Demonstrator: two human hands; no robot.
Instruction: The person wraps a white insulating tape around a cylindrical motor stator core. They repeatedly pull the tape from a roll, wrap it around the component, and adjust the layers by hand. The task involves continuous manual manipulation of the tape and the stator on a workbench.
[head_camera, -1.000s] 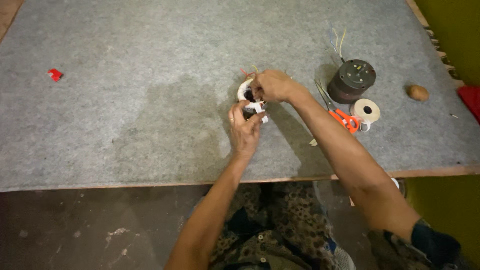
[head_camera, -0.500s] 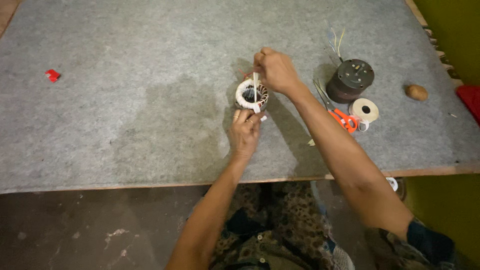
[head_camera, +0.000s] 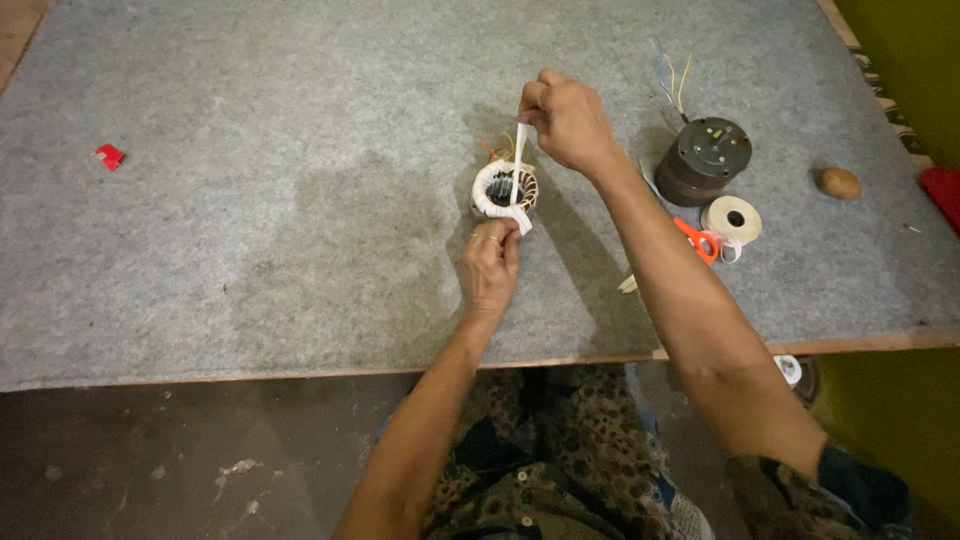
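My left hand (head_camera: 489, 268) pinches the near side of the wound coil ring (head_camera: 504, 190), mid-table toward the front edge. My right hand (head_camera: 566, 122) pinches white tape (head_camera: 519, 165) pulled up from it. Scissors (head_camera: 697, 240) lie right.

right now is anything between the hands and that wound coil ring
Nothing visible. The left hand touches the coil ring at its near side, and the right hand pinches the white tape strip running up from it.
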